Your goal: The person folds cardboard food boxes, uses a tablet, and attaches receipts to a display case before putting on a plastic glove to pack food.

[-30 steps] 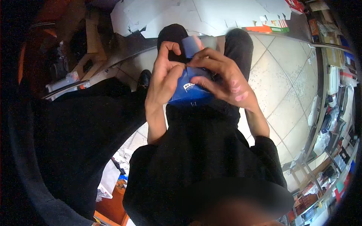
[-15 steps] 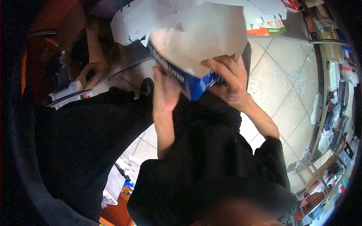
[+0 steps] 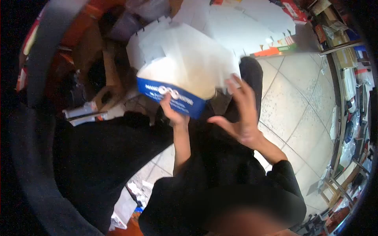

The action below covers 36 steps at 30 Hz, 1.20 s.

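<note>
Left hand (image 3: 176, 115) grips a blue-and-white carton (image 3: 171, 96) in front of a seated person.
The right hand (image 3: 246, 118) spreads wide near its side; white sheets (image 3: 252, 27) lie beyond.

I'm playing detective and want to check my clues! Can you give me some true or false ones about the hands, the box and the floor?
1. The left hand is holding the box. True.
2. The inside of the box is blue. False: the inside is pale, and the side with white writing is blue.
3. The right hand is squeezed into a fist. False: it is open, with its fingers spread.
4. The floor is made of light tiles. True.
5. The person's right sleeve is bright yellow. False: it is black.
</note>
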### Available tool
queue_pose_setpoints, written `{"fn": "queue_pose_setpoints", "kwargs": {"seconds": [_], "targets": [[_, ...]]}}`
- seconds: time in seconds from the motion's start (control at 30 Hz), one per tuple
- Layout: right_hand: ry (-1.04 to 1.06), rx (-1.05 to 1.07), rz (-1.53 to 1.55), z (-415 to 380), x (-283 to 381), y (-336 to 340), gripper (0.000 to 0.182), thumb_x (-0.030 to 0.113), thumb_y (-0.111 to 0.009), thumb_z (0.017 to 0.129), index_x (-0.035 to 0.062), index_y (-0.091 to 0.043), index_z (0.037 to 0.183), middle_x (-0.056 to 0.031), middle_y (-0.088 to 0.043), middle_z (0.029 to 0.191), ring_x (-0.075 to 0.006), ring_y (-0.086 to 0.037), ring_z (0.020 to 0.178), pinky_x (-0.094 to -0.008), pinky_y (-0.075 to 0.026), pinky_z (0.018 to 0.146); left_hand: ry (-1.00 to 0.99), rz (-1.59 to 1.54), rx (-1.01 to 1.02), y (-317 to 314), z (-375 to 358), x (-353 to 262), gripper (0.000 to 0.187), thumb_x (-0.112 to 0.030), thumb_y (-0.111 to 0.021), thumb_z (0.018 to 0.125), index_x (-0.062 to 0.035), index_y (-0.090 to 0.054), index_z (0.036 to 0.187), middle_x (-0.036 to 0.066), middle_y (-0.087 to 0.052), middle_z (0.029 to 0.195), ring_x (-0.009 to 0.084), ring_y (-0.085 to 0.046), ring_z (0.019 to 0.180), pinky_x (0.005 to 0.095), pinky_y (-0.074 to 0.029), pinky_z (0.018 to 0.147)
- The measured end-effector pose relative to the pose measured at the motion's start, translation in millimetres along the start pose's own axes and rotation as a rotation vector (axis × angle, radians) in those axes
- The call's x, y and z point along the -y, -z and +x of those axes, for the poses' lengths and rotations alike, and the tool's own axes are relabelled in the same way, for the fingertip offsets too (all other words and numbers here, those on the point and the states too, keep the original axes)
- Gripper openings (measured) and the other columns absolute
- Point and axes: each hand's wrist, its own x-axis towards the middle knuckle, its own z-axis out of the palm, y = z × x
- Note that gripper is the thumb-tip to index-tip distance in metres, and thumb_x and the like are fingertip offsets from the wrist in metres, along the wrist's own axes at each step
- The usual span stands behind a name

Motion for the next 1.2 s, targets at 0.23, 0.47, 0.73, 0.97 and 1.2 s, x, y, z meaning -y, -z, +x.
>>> {"fn": "queue_pose_setpoints", "kwargs": {"seconds": [0.23, 0.47, 0.73, 0.97, 1.2], "targets": [[-0.663, 0.074, 0.264, 20, -47, 52, 0.039, 0.021, -0.069, 0.086, -0.0044, -0.062, 0.114, -0.0158, -0.069, 0.1, -0.0209, -0.065, 0.089, -0.033, -0.051, 0.081, 0.317, -0.361, 0.616, 112, 9, 51, 0.046, -0.03, -0.059, 0.086, 0.0011, -0.048, 0.118, 0.016, -0.059, 0.11, 0.0284, -0.058, 0.103, 0.0396, -0.048, 0.09], [-0.481, -0.088, 0.731, -26, -84, 9, 0.035, 0.012, -0.072, 0.082, -0.0016, -0.058, 0.111, -0.0057, -0.063, 0.093, -0.013, -0.06, 0.083, -0.0279, -0.048, 0.074, 0.371, 0.211, 0.568, 61, 2, 80, 0.059, -0.039, -0.06, 0.086, 0.0025, -0.044, 0.124, 0.017, -0.056, 0.117, 0.0296, -0.054, 0.111, 0.0404, -0.045, 0.095], [0.268, -0.202, -0.137, -23, 33, 95, 0.057, 0.02, -0.084, 0.067, -0.0029, -0.059, 0.113, -0.0169, -0.063, 0.111, -0.0307, -0.06, 0.1, -0.0389, -0.046, 0.089, -0.255, 0.262, 1.222, -89, -38, 58, 0.082, -0.056, -0.061, 0.084, 0.004, -0.037, 0.135, 0.02, -0.048, 0.13, 0.0299, -0.044, 0.125, 0.0417, -0.036, 0.104], [0.626, -1.444, -0.78, 21, 7, 236, 0.044, 0.023, -0.073, 0.08, 0.0021, -0.058, 0.116, -0.0139, -0.064, 0.11, -0.0277, -0.059, 0.106, -0.04, -0.045, 0.089, -0.39, 0.266, 1.116, -128, -33, 16, 0.049, -0.035, -0.048, 0.098, 0.002, -0.047, 0.13, 0.015, -0.053, 0.127, 0.0233, -0.047, 0.122, 0.0378, -0.035, 0.104], [0.179, -0.886, -1.053, 227, -47, 353, 0.04, 0.02, -0.073, 0.079, 0.0038, -0.06, 0.113, -0.0117, -0.064, 0.105, -0.0259, -0.059, 0.102, -0.0379, -0.046, 0.086, -0.13, 0.668, 0.819, -33, 17, 59, 0.045, -0.026, -0.037, 0.103, -0.0003, -0.057, 0.072, 0.007, -0.058, 0.068, 0.0132, -0.056, 0.067, 0.0285, -0.046, 0.069]]}}
